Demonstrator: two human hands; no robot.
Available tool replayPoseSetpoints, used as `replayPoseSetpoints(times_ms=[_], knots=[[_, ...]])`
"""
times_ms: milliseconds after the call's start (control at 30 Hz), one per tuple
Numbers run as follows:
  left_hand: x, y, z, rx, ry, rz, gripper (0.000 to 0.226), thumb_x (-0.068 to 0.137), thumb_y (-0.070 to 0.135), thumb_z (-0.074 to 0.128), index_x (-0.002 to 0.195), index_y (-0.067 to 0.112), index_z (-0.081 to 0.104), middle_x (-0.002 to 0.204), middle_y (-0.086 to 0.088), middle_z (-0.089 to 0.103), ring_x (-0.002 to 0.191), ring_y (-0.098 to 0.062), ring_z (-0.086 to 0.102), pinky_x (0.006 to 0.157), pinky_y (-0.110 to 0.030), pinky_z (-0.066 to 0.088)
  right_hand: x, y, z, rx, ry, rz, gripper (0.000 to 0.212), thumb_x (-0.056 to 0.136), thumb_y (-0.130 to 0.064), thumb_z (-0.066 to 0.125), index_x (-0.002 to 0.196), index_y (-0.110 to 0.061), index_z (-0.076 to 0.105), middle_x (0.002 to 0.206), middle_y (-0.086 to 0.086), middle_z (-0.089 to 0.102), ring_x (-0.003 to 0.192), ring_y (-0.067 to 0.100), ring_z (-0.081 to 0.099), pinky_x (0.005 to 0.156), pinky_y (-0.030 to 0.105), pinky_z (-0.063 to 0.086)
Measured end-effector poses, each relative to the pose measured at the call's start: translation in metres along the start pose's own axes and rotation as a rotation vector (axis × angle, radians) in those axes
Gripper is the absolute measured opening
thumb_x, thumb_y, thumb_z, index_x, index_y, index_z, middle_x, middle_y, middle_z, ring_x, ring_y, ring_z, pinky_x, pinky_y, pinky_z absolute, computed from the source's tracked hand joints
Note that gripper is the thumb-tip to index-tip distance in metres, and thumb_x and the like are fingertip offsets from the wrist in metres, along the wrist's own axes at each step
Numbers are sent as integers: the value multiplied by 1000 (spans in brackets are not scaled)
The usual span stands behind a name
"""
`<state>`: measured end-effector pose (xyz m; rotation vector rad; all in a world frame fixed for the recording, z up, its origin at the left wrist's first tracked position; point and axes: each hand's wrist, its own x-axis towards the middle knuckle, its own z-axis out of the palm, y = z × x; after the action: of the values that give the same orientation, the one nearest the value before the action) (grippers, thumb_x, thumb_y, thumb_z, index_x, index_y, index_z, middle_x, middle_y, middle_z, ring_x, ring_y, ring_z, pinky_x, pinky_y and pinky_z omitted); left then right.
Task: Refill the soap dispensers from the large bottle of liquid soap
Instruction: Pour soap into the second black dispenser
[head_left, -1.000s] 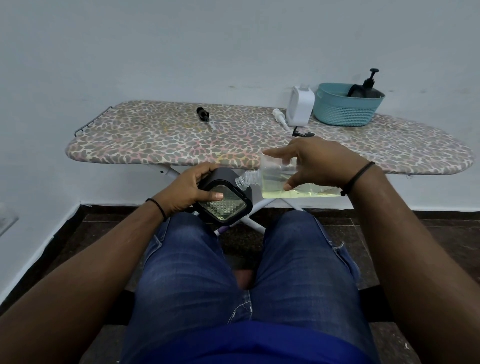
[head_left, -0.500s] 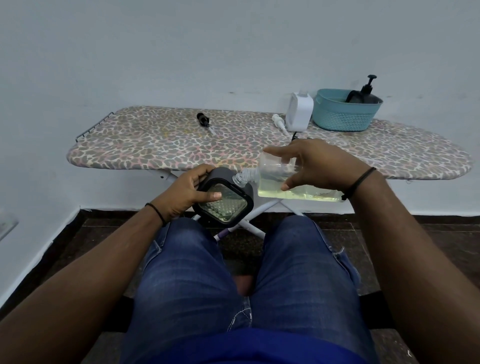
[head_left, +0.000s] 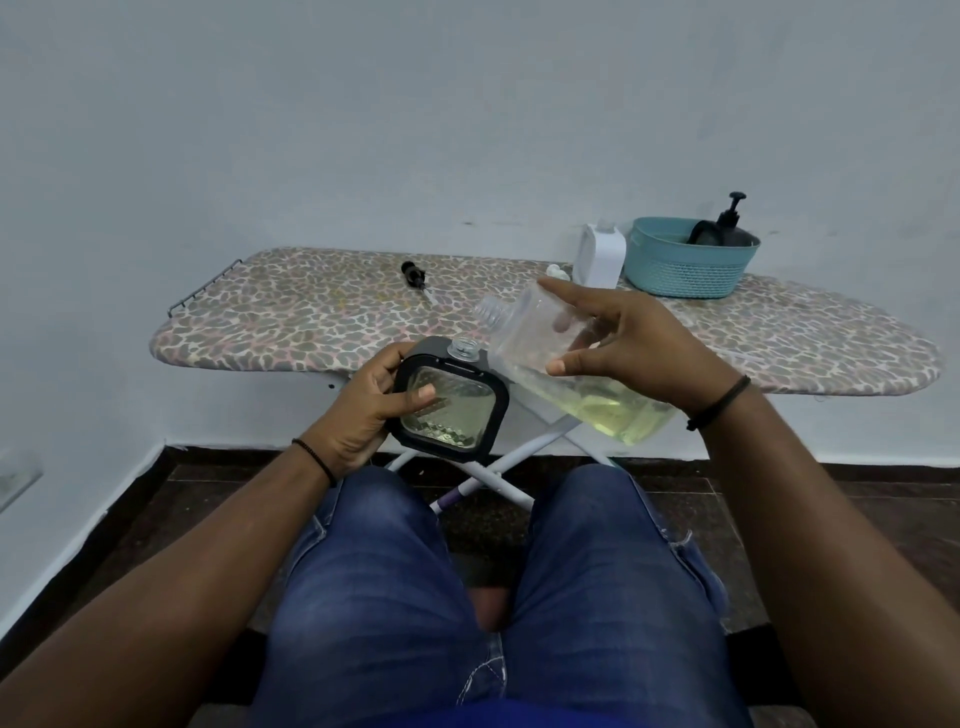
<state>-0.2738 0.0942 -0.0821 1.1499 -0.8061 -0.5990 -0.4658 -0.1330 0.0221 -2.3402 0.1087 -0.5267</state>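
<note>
A seated person in blue jeans holds two containers above the knees. The left hand (head_left: 366, 410) grips a square black-framed soap dispenser (head_left: 451, 408), its open neck up. The right hand (head_left: 631, 345) holds a clear large bottle (head_left: 540, 348) tilted neck-up, yellow liquid soap pooled at its base. On the ironing board (head_left: 311, 312), a teal basket (head_left: 685, 265) and white container (head_left: 598, 255) sit near the far edge, a black pump (head_left: 414, 274) lying further left.
</note>
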Motion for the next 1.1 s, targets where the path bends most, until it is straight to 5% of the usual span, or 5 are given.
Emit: replayPoseSetpoints(times_ms=[133, 267, 867, 1000, 1100], knots=[[1, 3, -3, -47, 57, 33, 43, 84, 0, 70, 122, 16, 61, 113, 2, 74, 108, -12, 69, 87, -25, 56, 1, 2, 0, 166, 75, -9, 87, 68, -24, 88, 144, -34, 49, 108, 2, 68, 81, 28, 69, 83, 33, 60], [3, 5, -6, -81, 112, 53, 44, 82, 0, 64, 122, 17, 61, 114, 3, 74, 109, -13, 68, 88, -27, 57, 2, 5, 3, 321, 206, 7, 82, 73, -22, 85, 146, -33, 47, 109, 1, 70, 77, 3, 65, 79, 18, 53], [30, 24, 11, -35, 119, 111, 44, 80, 0, 65, 121, 12, 57, 111, 2, 74, 106, -13, 69, 85, -26, 58, 15, 33, -1, 917, 432, 116, 56, 70, -12, 80, 122, -16, 57, 101, 1, 67, 105, 29, 63, 99, 53, 48], [50, 30, 22, -8, 94, 128, 42, 81, 2, 65, 120, 15, 58, 111, 5, 74, 106, -12, 69, 85, -26, 58, 26, 38, -19, 981, 463, 107, 52, 81, 4, 71, 128, -8, 52, 94, -1, 72, 93, 15, 70, 78, 32, 58], [67, 29, 31, -11, 78, 140, 44, 80, 4, 67, 121, 16, 58, 112, 6, 73, 108, -13, 68, 86, -28, 58, 33, 47, -39, 946, 511, 114, 58, 72, -4, 77, 125, -10, 53, 97, 2, 69, 96, 15, 68, 89, 34, 55]])
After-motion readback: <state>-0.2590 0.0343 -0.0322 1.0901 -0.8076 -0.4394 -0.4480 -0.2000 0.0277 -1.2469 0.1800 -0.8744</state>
